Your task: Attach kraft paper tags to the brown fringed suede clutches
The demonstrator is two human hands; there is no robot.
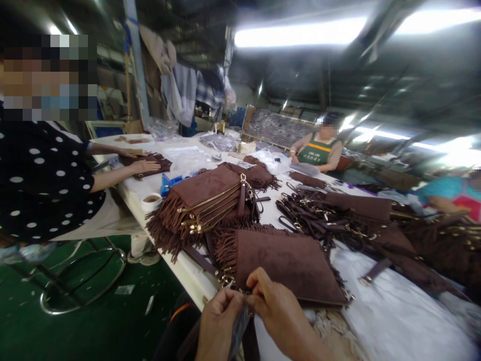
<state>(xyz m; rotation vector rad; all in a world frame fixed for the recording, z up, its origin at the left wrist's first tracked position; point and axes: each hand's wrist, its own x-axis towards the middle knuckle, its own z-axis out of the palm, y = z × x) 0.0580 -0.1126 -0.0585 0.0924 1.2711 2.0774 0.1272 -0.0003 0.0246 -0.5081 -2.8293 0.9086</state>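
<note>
A flat brown suede fringed bag (289, 263) lies at the near edge of the white table (394, 311). My left hand (217, 321) and my right hand (274, 306) meet at the bag's near corner by its gold clasp. Both are closed in a pinch on a dark strap (240, 331) that hangs down between them. Behind the flat bag stands a stack of the same fringed bags with gold zippers (210, 203).
A heap of dark straps with gold clasps (319, 215) and more bags (432, 245) fill the table's right side. A person in a dotted top on the left presses a bag (150, 164); two others sit at the far side. A small cup (152, 200) stands nearby.
</note>
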